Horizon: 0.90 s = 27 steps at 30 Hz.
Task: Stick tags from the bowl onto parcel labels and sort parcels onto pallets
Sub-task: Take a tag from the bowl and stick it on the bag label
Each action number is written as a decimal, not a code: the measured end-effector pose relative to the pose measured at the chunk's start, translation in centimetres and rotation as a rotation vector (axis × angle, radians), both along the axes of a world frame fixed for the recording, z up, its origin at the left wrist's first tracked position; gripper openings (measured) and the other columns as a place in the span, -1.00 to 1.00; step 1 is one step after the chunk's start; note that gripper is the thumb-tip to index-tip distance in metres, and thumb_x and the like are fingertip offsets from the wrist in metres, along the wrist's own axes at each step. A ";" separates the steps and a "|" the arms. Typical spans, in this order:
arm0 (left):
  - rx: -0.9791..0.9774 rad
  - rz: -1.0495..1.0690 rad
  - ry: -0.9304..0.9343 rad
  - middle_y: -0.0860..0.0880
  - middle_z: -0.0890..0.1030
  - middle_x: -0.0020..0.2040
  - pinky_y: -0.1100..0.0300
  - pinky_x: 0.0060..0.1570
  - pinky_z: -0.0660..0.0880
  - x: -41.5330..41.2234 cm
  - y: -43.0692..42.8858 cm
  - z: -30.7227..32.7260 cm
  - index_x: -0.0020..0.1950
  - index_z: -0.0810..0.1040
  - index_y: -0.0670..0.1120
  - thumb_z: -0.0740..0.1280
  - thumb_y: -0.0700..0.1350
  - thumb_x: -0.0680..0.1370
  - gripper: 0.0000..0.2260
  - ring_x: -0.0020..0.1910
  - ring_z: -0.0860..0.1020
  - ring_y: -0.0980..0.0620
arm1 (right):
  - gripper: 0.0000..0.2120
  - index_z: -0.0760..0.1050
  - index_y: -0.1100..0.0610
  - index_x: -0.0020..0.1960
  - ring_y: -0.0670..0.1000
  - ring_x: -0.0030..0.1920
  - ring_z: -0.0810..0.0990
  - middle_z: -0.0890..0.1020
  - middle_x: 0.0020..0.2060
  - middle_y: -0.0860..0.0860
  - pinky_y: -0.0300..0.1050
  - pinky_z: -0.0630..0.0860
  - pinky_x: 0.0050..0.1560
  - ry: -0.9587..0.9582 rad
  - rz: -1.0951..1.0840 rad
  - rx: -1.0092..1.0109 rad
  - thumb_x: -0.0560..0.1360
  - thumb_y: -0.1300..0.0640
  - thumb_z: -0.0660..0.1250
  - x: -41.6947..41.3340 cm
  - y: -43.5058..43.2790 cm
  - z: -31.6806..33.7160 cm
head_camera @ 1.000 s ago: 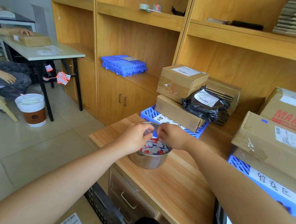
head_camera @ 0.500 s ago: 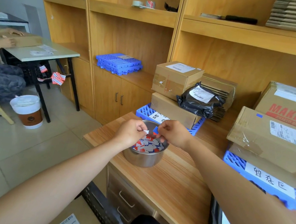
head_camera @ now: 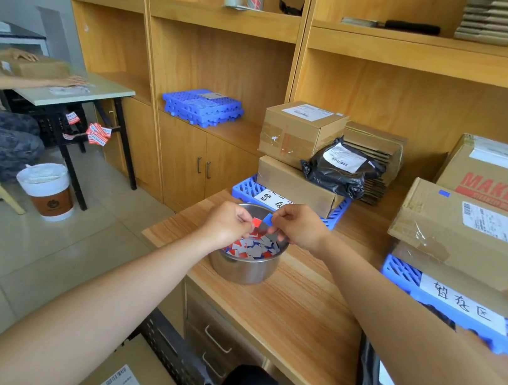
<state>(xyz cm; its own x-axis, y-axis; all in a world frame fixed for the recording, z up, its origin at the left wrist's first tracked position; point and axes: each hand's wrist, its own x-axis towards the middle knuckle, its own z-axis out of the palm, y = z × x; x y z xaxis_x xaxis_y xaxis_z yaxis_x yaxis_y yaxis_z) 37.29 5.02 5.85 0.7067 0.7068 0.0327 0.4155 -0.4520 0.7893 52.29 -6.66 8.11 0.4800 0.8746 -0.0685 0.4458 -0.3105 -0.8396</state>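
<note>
The left hand (head_camera: 228, 225) pinches a red tag (head_camera: 256, 223). The right hand (head_camera: 298, 228) pinches a blue tag (head_camera: 268, 218) just beside it. Both are held above the steel bowl (head_camera: 242, 269) of loose tags (head_camera: 254, 250) on the wooden worktop (head_camera: 293, 317). Behind the bowl, a blue pallet (head_camera: 245, 188) carries cardboard parcels (head_camera: 293, 185).

floor (head_camera: 38, 259): pale tiles | shelving (head_camera: 219, 65): wood | side table (head_camera: 96, 93): white-topped

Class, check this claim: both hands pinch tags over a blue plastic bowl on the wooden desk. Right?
No. The head view shows a shiny metal bowl, not blue plastic; left hand and right hand do pinch tags over it.
</note>
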 end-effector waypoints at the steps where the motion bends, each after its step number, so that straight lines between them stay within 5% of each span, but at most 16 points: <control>1: 0.098 -0.012 0.080 -0.09 0.72 0.03 0.13 0.08 0.59 -0.1 0.3 0.0 0.08 0.71 -0.12 0.37 -0.20 0.59 -0.86 -0.02 0.67 0.03 | -0.89 0.57 0.18 -0.10 -0.07 -0.38 0.54 0.74 -0.19 0.11 -0.23 0.44 -0.37 -0.004 -0.016 0.002 0.55 0.22 0.28 0.2 -0.2 0.0; 4: 0.253 -0.023 0.146 -0.08 0.62 0.29 0.09 0.30 0.47 -0.1 -0.1 0.4 0.35 0.59 -0.11 0.30 -0.17 0.64 -0.71 0.28 0.57 -0.03 | -0.87 0.60 0.17 -0.18 -0.02 -0.36 0.51 0.73 -0.23 0.11 -0.16 0.40 -0.37 0.006 -0.048 0.010 0.50 0.22 0.31 0.7 -1.9 0.2; 7: 0.303 -0.071 0.018 0.04 0.72 0.02 0.12 0.11 0.54 1.1 -2.4 1.3 0.06 0.70 -0.01 0.31 -0.11 0.61 -0.84 0.07 0.64 0.04 | -0.88 0.58 0.18 -0.19 -0.04 -0.39 0.48 0.69 -0.29 0.05 -0.17 0.38 -0.39 0.040 -0.084 0.053 0.51 0.23 0.33 1.2 -4.6 0.8; 11: 0.040 -0.227 -0.161 0.05 0.70 -0.21 0.10 -0.05 0.54 3.4 -7.1 1.4 -0.07 0.66 0.00 0.38 -0.12 0.59 -0.91 -0.19 0.64 0.07 | -0.85 0.60 0.29 -0.07 -0.05 -0.41 0.45 0.67 -0.30 0.04 -0.17 0.35 -0.39 0.112 -0.143 0.091 0.53 0.19 0.36 1.7 -9.0 1.2; 14: -0.179 -0.261 -0.284 -0.01 0.69 -0.23 0.14 -0.14 0.57 5.0 -11.2 1.3 -0.11 0.63 -0.02 0.39 -0.21 0.58 -0.89 -0.21 0.67 0.06 | -0.84 0.60 0.30 -0.05 -0.05 -0.40 0.45 0.67 -0.29 0.04 -0.20 0.35 -0.41 0.145 -0.208 0.138 0.54 0.18 0.37 1.8 -13.1 1.2; 20: -0.291 -0.344 -0.280 -0.02 0.67 -0.29 0.26 -0.23 0.54 7.7 -18.1 0.9 -0.13 0.63 -0.08 0.37 -0.25 0.56 -0.88 -0.29 0.63 0.07 | -0.85 0.58 0.26 -0.07 0.01 -0.34 0.43 0.68 -0.28 0.03 -0.14 0.32 -0.36 0.134 -0.326 0.161 0.54 0.17 0.36 2.3 -21.2 0.0; 27: -0.607 -0.534 -0.243 -0.13 0.70 -0.17 0.14 -0.03 0.61 9.8 -23.5 1.0 0.03 0.64 -0.22 0.31 -0.24 0.63 -0.88 -0.16 0.67 0.00 | -0.88 0.61 0.21 -0.12 0.01 -0.33 0.43 0.67 -0.29 0.00 -0.17 0.38 -0.34 0.160 -0.467 0.146 0.54 0.17 0.36 3.5 -27.9 -0.7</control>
